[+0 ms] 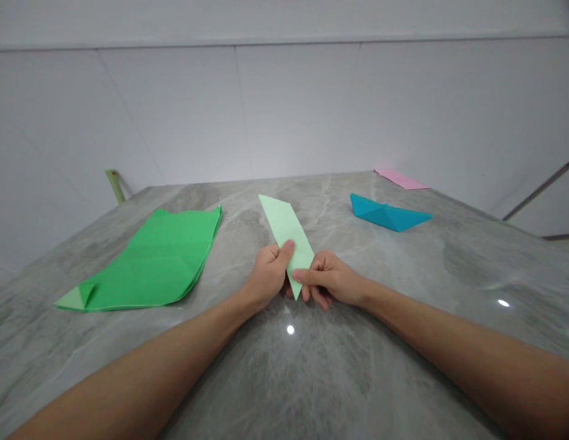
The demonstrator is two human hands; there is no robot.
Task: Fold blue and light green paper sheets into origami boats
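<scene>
Paper in pale green, folded into a long, narrow, pointed strip (284, 229), is held between my two hands above the grey table, and its far tip points to about 11 o'clock. My left hand (264, 276) is closed on this strip, and my left thumb (286, 247) presses on its upper face. My right hand (332, 281) grips it also, from the other side, and my right fingers (307, 277) pinch it near the lower tip. So both hands are closed on the paper; none of them is open.

Under my hands is a grey marble table top (321, 379) with pale veins. At about 10 o'clock lies a large green paper sheet (156, 260), with a small pale green folded corner (77, 297) at its near end. At about 1 o'clock is a blue folded paper boat (385, 214), and behind it, at the far edge of the table, lies a flat pink paper (400, 179). Beyond the far left edge, at about 11 o'clock, a pale green tube (114, 185) leans near a white wall (293, 104).
</scene>
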